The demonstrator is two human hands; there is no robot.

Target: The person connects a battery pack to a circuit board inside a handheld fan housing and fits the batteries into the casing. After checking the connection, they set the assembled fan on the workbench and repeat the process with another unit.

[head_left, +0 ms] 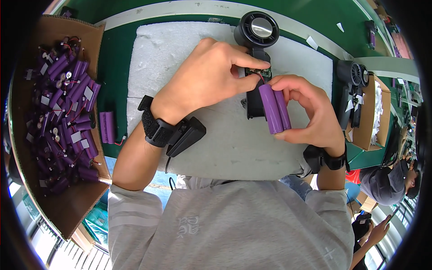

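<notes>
Between the thumb and fingertips of the right hand (315, 112), one shiny purple pack of two joined cylindrical cells (272, 108) is pinched lengthwise, the thumb set at its lower end and the fingers at its upper end. The pack is thus held just right of the left hand's fingertips, tilted, its lower end turned toward the right thumb.

By the left hand (202, 74), one black handheld fan with a round head and a silver central disc (260, 50) is touched at its opened handle. The left forefinger is stretched across a small green circuit board (264, 72), and the left thumb is placed just below; whether the thin red wire (262, 78) there is pinched cannot be told.

Beneath both hands, one white foam slab (225, 139) is laid on a green tabletop (114, 81). Left of the left hand, one loose purple two-cell pack with a wire (107, 127) is seen beside one brown cardboard box (74, 204), in which a heap of purple packs (67, 99) is piled too thickly to be counted. Right of the right hand, two more black fans (348, 72) are set close together, near one smaller cardboard box (383, 110). Beyond the right hand, two white paper scraps (312, 42) are scattered.
</notes>
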